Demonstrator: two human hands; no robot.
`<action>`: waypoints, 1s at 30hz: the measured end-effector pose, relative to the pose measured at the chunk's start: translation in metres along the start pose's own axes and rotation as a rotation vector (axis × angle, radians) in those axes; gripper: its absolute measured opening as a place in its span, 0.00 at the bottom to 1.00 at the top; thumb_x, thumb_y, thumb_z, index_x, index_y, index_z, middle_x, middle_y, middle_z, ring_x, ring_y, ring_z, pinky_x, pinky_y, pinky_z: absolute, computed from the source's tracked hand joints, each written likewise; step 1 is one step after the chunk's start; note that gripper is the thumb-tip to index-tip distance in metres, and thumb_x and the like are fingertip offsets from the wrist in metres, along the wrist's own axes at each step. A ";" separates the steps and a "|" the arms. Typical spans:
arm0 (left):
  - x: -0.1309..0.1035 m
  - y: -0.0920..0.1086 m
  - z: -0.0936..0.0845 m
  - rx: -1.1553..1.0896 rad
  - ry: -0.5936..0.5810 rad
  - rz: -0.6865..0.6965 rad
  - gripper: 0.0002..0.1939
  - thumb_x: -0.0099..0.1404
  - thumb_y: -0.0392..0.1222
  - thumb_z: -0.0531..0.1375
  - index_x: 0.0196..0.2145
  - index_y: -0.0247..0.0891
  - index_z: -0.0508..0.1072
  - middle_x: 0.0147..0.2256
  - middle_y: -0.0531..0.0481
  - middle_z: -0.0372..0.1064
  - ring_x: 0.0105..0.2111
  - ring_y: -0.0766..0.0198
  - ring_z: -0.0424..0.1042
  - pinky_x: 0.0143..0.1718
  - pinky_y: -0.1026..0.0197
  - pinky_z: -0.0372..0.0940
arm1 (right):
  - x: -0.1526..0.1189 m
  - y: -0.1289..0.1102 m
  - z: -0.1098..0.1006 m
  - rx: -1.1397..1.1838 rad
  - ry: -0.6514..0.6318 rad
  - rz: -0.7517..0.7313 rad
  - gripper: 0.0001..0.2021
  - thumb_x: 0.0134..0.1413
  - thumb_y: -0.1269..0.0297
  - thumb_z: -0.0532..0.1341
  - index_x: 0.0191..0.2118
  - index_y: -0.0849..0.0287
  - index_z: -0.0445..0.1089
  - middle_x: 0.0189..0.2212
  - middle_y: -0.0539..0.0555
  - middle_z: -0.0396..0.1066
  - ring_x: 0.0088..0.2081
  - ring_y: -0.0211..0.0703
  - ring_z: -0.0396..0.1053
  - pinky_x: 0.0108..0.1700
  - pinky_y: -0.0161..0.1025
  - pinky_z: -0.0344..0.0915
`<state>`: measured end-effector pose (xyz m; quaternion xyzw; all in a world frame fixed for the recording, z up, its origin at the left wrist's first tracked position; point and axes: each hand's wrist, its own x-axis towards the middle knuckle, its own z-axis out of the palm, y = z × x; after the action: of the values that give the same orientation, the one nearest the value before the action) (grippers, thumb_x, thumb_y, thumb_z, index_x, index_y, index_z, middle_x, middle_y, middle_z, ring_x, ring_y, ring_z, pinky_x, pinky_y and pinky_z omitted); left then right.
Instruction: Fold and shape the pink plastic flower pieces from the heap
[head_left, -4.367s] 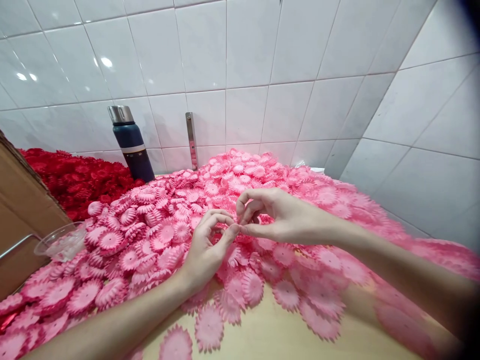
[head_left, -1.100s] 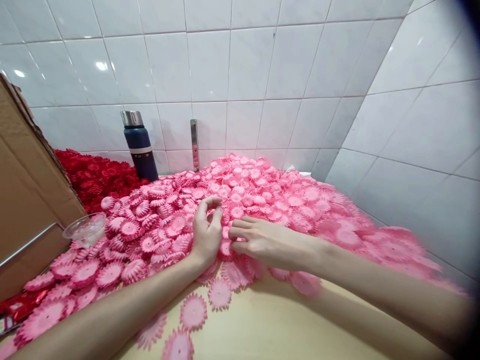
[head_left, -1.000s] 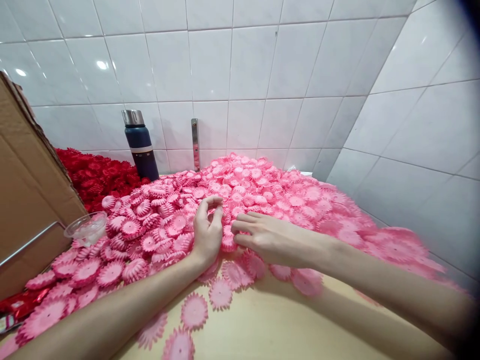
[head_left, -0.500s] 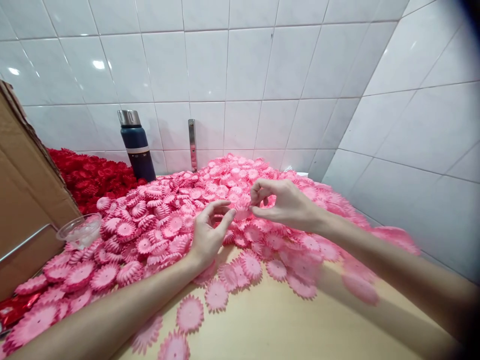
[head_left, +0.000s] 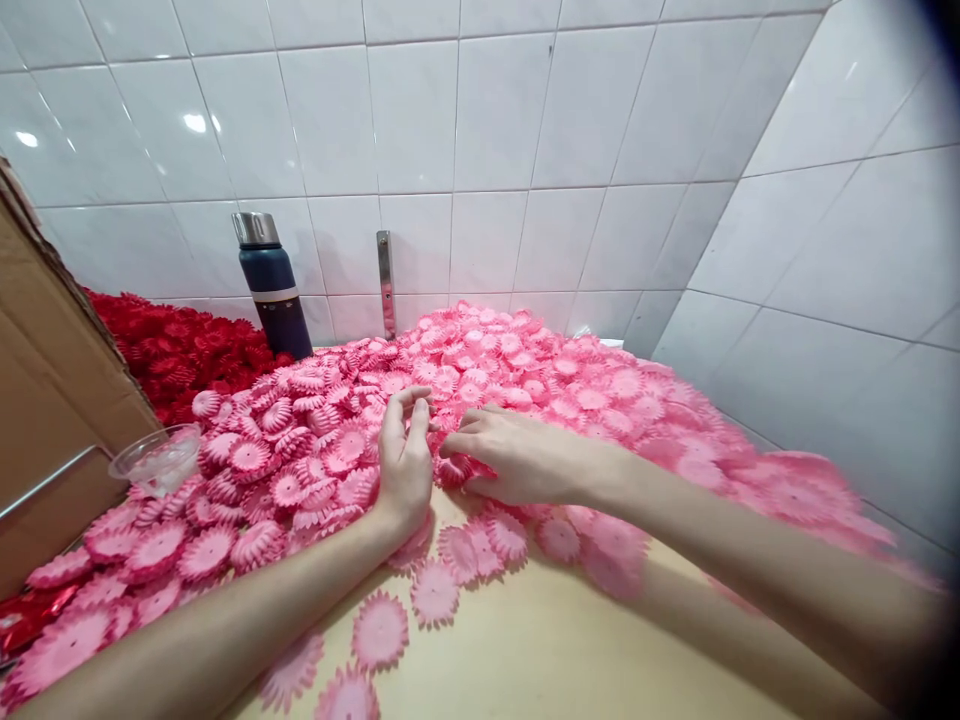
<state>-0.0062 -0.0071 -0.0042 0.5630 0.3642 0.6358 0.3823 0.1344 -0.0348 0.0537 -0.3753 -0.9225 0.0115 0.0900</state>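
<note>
Pink scalloped flower pieces (head_left: 330, 440) lie heaped in front of me. My left hand (head_left: 405, 465) is upright at the near edge of the heap, its fingers bent in towards the thumb. Anything between those fingertips is too small or hidden to name. My right hand (head_left: 517, 455) reaches down into the heap just beside it, palm lowered, with fingers and thumb curved round a pink flower piece (head_left: 456, 468). Its fingertips are partly hidden. Several loose flower pieces, such as a flat disc (head_left: 380, 629), lie on the pale tabletop (head_left: 540, 650) nearer me.
A dark blue bottle (head_left: 276, 290) with a steel cap stands behind the heap by the tiled wall (head_left: 495, 110). Red pieces (head_left: 187, 345) are piled at the back left. A cardboard box (head_left: 60, 400) and a clear plastic tub (head_left: 157, 462) stand on the left.
My right hand has dropped down and left from a raised pinch into the heap. My left hand has turned more upright. The flower piece seen between the hands no longer shows there.
</note>
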 end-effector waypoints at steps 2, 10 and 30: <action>0.000 -0.001 0.000 -0.011 -0.004 -0.013 0.09 0.66 0.43 0.51 0.41 0.41 0.68 0.42 0.47 0.67 0.42 0.61 0.67 0.43 0.58 0.63 | 0.003 0.002 0.004 0.017 0.025 0.034 0.03 0.50 0.73 0.58 0.33 0.62 0.68 0.30 0.57 0.70 0.31 0.42 0.66 0.32 0.38 0.61; -0.001 0.004 0.003 -0.038 -0.072 0.036 0.07 0.61 0.40 0.58 0.37 0.38 0.69 0.36 0.48 0.68 0.38 0.63 0.68 0.42 0.61 0.63 | -0.001 0.027 -0.014 0.436 0.168 0.233 0.12 0.55 0.70 0.55 0.45 0.58 0.69 0.38 0.55 0.73 0.38 0.41 0.70 0.39 0.39 0.67; -0.002 0.008 0.004 -0.038 -0.212 -0.054 0.12 0.59 0.40 0.61 0.42 0.38 0.75 0.40 0.46 0.75 0.41 0.59 0.74 0.44 0.57 0.68 | -0.003 0.041 -0.013 0.764 0.325 0.199 0.05 0.52 0.68 0.60 0.36 0.62 0.68 0.34 0.55 0.72 0.36 0.41 0.73 0.40 0.41 0.71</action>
<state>-0.0028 -0.0123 0.0020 0.6096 0.3246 0.5689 0.4465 0.1673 -0.0080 0.0622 -0.3992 -0.7850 0.3016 0.3653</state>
